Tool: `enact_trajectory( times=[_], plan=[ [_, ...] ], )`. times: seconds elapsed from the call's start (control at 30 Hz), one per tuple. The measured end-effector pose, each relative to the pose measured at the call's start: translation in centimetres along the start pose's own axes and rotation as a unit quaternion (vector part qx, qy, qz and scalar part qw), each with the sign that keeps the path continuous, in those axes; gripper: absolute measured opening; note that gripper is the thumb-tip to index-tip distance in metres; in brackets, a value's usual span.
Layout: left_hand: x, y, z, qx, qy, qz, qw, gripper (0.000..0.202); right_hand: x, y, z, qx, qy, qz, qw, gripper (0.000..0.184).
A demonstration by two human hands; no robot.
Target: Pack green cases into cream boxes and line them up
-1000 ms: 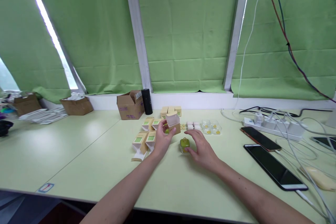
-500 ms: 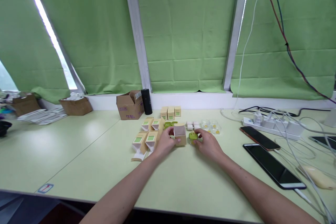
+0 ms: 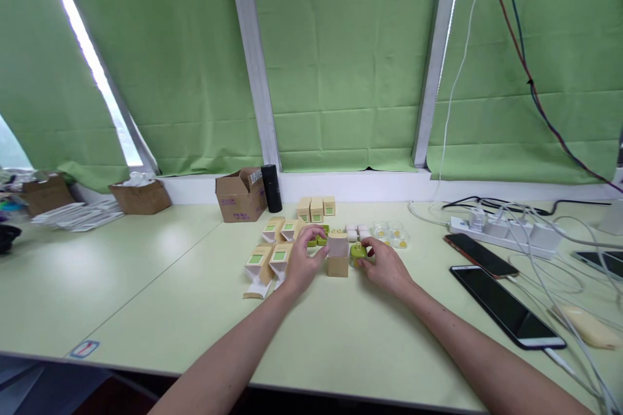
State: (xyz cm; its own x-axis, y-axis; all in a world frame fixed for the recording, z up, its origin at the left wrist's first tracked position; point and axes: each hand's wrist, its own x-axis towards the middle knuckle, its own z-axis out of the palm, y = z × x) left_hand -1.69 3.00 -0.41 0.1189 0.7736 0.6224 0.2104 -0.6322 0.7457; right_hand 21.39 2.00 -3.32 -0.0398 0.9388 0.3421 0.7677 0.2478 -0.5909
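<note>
My right hand [image 3: 388,266] pinches a small jar [image 3: 357,253] with a green lid and a ring on top. Just left of the jar, a small open cardboard box [image 3: 337,264] stands upright on the table, its flap raised and its inside pale. My left hand [image 3: 302,264] is beside that box, thumb and fingers apart, holding nothing. Several open boxes [image 3: 259,258] with green labels lie left of this hand. Behind the hands are green lids [image 3: 322,233], white blocks [image 3: 357,231] and clear cups [image 3: 390,233] with yellow spots.
Three closed boxes [image 3: 317,209] stand farther back, near a carton [image 3: 241,196] and a black cylinder [image 3: 271,188]. On the right lie two phones [image 3: 506,305], a power strip [image 3: 503,238] and tangled cables. Papers [image 3: 78,216] are stacked at far left.
My left hand has let go of the small box and moved slightly left. The box now stands slightly nearer and to the right, beside the jar. My right hand keeps its pinch.
</note>
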Motion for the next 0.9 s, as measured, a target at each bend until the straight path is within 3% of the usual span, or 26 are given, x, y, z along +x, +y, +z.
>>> enact_trajectory(
  times=[0.07, 0.37, 0.63, 0.9],
  plan=[
    [0.0, 0.1, -0.1, 0.013, -0.013, 0.000, 1.000, 0.009, 0.0, -0.1, -0.1, 0.001, -0.003, 0.003, 1.000, 0.033],
    [0.2, -1.0, 0.9, 0.005, 0.001, -0.107, 0.994, 0.030, 0.0, -0.3, -0.2, -0.013, -0.014, 0.007, 1.000, 0.033],
    [0.7, -1.7, 0.6, -0.140, -0.021, -0.195, 0.971, 0.044, 0.1, 0.1, 0.1, -0.019, -0.022, -0.012, 1.000, 0.037],
    [0.6, -1.4, 0.7, -0.171, -0.032, -0.243, 0.954, 0.061, 0.1, 0.2, 0.2, -0.020, -0.018, -0.023, 0.999, 0.035]
  ],
)
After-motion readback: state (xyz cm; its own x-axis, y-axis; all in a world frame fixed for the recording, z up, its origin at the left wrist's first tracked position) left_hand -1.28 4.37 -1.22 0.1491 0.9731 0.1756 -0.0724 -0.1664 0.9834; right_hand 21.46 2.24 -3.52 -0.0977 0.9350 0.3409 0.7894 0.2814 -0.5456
